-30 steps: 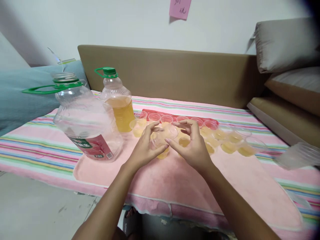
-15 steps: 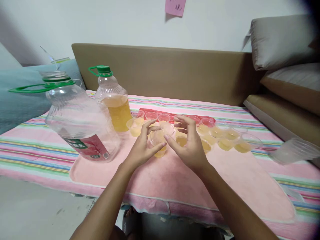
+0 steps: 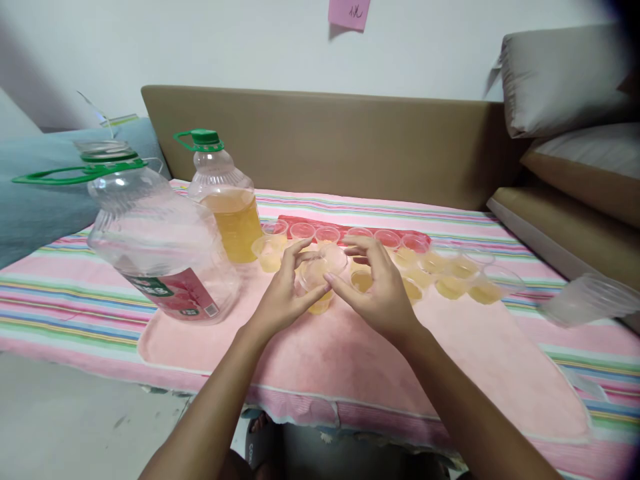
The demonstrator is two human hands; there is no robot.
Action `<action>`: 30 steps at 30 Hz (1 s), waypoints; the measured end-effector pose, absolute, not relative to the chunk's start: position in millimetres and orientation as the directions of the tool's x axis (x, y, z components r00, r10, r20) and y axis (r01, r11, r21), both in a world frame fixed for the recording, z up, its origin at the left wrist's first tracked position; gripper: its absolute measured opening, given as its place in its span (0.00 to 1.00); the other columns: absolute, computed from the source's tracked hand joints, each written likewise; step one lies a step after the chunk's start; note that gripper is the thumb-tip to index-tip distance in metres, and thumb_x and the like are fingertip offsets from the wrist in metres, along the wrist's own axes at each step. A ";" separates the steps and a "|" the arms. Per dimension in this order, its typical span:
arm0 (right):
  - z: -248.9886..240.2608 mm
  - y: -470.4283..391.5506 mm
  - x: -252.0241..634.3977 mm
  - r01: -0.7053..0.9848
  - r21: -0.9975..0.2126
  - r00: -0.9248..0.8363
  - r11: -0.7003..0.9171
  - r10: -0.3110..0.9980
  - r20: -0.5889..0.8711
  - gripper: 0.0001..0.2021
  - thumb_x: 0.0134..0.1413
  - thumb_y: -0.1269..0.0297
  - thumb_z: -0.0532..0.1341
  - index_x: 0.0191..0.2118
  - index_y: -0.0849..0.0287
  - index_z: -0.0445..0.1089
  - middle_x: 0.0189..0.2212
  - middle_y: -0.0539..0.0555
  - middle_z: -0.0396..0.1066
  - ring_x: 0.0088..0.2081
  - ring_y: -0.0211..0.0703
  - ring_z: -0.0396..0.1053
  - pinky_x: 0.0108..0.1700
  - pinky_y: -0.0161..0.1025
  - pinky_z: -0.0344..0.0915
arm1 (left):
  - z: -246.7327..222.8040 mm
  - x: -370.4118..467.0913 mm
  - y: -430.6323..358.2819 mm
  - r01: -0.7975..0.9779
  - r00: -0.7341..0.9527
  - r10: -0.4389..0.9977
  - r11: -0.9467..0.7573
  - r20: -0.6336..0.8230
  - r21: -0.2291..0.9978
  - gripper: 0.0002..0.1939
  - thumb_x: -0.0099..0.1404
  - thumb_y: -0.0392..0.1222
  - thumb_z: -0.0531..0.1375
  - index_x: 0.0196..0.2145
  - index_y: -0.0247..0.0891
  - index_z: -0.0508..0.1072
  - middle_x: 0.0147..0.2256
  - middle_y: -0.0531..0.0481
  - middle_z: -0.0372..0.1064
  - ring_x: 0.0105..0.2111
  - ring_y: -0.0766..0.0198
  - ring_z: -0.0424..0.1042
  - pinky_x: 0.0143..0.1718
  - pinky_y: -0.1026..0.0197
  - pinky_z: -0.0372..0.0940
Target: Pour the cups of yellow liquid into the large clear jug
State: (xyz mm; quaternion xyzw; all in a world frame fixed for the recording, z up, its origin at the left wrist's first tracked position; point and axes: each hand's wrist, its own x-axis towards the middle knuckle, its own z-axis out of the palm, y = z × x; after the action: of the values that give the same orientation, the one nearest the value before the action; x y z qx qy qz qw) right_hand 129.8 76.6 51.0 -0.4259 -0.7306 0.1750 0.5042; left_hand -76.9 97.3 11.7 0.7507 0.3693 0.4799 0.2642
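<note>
Both hands are curled low over the cups, thumb tips meeting or nearly so. The left hand (image 3: pixel 277 293) makes a loose C, its thumb well apart from its bent fingers; the right hand (image 3: pixel 383 293) mirrors it, its fingers spread too. From where I stand I can't tell whether any fingertip touches plastic. Between them is the near cup (image 3: pixel 321 306), upright with amber drink in the bottom, partly hidden by the left thumb. A clear rim (image 3: pixel 340 259) shows just beyond it, and another amber cup (image 3: pixel 361 281) sits right behind the right thumb.

Further out, a far row of cups runs along a red strip (image 3: pixel 295 221), and more part-filled cups (image 3: pixel 451 287) cluster to the right. Well to the right, a cup stack (image 3: pixel 585 303) lies on its side. Left of the hands stands an open bottle (image 3: pixel 165 240), with a capped bottle (image 3: pixel 233 230) of amber drink beyond it. Underneath is a pink mat (image 3: pixel 320 360) on a striped sheet (image 3: pixel 65 293); cushions (image 3: pixel 565 83) are piled far right, beside a brown board (image 3: pixel 320 147).
</note>
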 end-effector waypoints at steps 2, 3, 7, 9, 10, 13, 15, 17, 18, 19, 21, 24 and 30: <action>49.9 76.4 129.0 0.417 -0.719 -0.087 0.555 0.812 0.577 0.32 0.59 0.59 0.71 0.66 0.46 0.61 0.64 0.60 0.71 0.59 0.54 0.75 0.62 0.59 0.75 | 12.1 -77.1 96.9 0.302 0.266 0.810 -0.585 0.522 0.753 0.39 0.72 0.53 0.69 0.72 0.52 0.54 0.69 0.39 0.59 0.68 0.46 0.68 0.69 0.42 0.66; 49.2 76.5 128.6 0.405 -0.727 -0.083 0.554 0.814 0.574 0.34 0.58 0.59 0.71 0.67 0.46 0.59 0.64 0.60 0.71 0.59 0.54 0.75 0.62 0.59 0.75 | 12.2 -77.3 96.7 0.302 0.269 0.809 -0.586 0.523 0.752 0.39 0.72 0.53 0.69 0.72 0.52 0.54 0.68 0.39 0.60 0.68 0.46 0.68 0.69 0.42 0.66; 47.5 77.7 126.6 0.363 -0.742 -0.096 0.564 0.815 0.572 0.31 0.59 0.60 0.71 0.65 0.45 0.59 0.57 0.56 0.76 0.60 0.54 0.76 0.63 0.61 0.72 | 10.8 -77.7 97.8 0.300 0.278 0.799 -0.599 0.533 0.742 0.40 0.72 0.53 0.69 0.72 0.53 0.53 0.70 0.39 0.57 0.69 0.46 0.68 0.69 0.40 0.66; 46.6 78.3 125.4 0.341 -0.755 -0.070 0.561 0.816 0.574 0.30 0.59 0.59 0.71 0.63 0.44 0.59 0.57 0.56 0.76 0.61 0.55 0.76 0.63 0.62 0.72 | 9.5 -77.8 99.5 0.298 0.279 0.781 -0.624 0.559 0.723 0.42 0.71 0.53 0.70 0.72 0.56 0.51 0.71 0.39 0.56 0.69 0.45 0.67 0.70 0.38 0.65; 46.0 78.6 124.8 0.336 -0.757 -0.055 0.560 0.814 0.578 0.30 0.59 0.59 0.71 0.63 0.44 0.60 0.57 0.56 0.76 0.61 0.55 0.76 0.63 0.62 0.72 | 9.0 -77.9 100.4 0.298 0.281 0.767 -0.641 0.577 0.708 0.44 0.70 0.53 0.72 0.73 0.57 0.50 0.71 0.39 0.55 0.70 0.45 0.66 0.70 0.38 0.65; 43.3 78.9 122.5 0.335 -0.762 -0.023 0.555 0.813 0.582 0.29 0.59 0.59 0.71 0.62 0.43 0.60 0.58 0.56 0.75 0.61 0.55 0.76 0.62 0.63 0.72 | 8.1 -78.2 102.3 0.311 0.277 0.736 -0.677 0.618 0.667 0.47 0.68 0.52 0.73 0.73 0.59 0.49 0.70 0.41 0.56 0.69 0.46 0.67 0.70 0.37 0.65; 41.2 79.0 121.1 0.327 -0.764 -0.022 0.556 0.813 0.582 0.31 0.59 0.59 0.71 0.63 0.43 0.58 0.57 0.56 0.76 0.61 0.55 0.76 0.63 0.64 0.71 | 7.9 -78.4 102.4 0.323 0.273 0.740 -0.673 0.615 0.666 0.44 0.70 0.52 0.71 0.73 0.58 0.51 0.68 0.41 0.58 0.66 0.48 0.69 0.68 0.37 0.66; 39.8 79.0 120.3 0.310 -0.761 -0.020 0.570 0.804 0.594 0.35 0.57 0.59 0.72 0.65 0.42 0.55 0.57 0.56 0.76 0.62 0.55 0.76 0.65 0.65 0.69 | 7.7 -78.4 101.8 0.320 0.267 0.749 -0.662 0.606 0.678 0.41 0.72 0.51 0.69 0.73 0.57 0.51 0.68 0.40 0.59 0.65 0.48 0.70 0.67 0.37 0.67; 39.7 78.9 120.3 0.303 -0.756 -0.017 0.580 0.797 0.604 0.37 0.56 0.60 0.73 0.66 0.42 0.54 0.58 0.56 0.76 0.63 0.55 0.75 0.66 0.65 0.69 | 7.6 -78.4 101.4 0.315 0.265 0.752 -0.660 0.604 0.682 0.41 0.72 0.51 0.69 0.73 0.56 0.51 0.68 0.40 0.59 0.65 0.48 0.70 0.67 0.38 0.67; 40.1 78.8 120.6 0.308 -0.746 -0.021 0.591 0.788 0.616 0.36 0.56 0.60 0.73 0.65 0.42 0.55 0.61 0.57 0.75 0.64 0.55 0.74 0.67 0.66 0.68 | 7.5 -78.3 101.0 0.311 0.262 0.753 -0.658 0.604 0.686 0.41 0.72 0.51 0.69 0.73 0.56 0.51 0.68 0.40 0.59 0.65 0.48 0.70 0.67 0.38 0.68; 42.0 78.4 122.0 0.356 -0.714 -0.056 0.603 0.776 0.628 0.27 0.58 0.58 0.73 0.60 0.44 0.63 0.65 0.58 0.72 0.68 0.57 0.71 0.69 0.66 0.67 | 7.3 -78.2 100.7 0.308 0.259 0.753 -0.658 0.605 0.687 0.40 0.72 0.50 0.69 0.72 0.55 0.51 0.68 0.40 0.59 0.65 0.48 0.70 0.67 0.39 0.68; 46.1 77.5 125.4 0.425 -0.695 -0.077 0.580 0.788 0.610 0.18 0.60 0.55 0.72 0.53 0.46 0.71 0.64 0.58 0.73 0.67 0.61 0.71 0.68 0.67 0.68 | 6.2 -78.0 101.3 0.310 0.258 0.758 -0.653 0.600 0.692 0.41 0.72 0.51 0.69 0.72 0.56 0.51 0.69 0.40 0.59 0.65 0.49 0.70 0.67 0.39 0.67; 49.7 76.5 128.4 0.430 -0.696 -0.098 0.575 0.796 0.597 0.21 0.60 0.54 0.72 0.57 0.44 0.73 0.64 0.58 0.71 0.65 0.60 0.72 0.66 0.67 0.70 | 5.2 -76.7 101.8 0.302 0.245 0.767 -0.641 0.593 0.705 0.41 0.72 0.52 0.69 0.72 0.57 0.51 0.70 0.40 0.58 0.65 0.49 0.70 0.67 0.39 0.67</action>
State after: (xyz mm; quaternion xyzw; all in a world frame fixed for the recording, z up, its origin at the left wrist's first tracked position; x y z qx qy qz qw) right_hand 128.4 76.5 49.7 -0.4260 -0.7195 0.1763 0.5193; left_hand -76.7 101.8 5.2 0.7541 0.3543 0.5020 0.2318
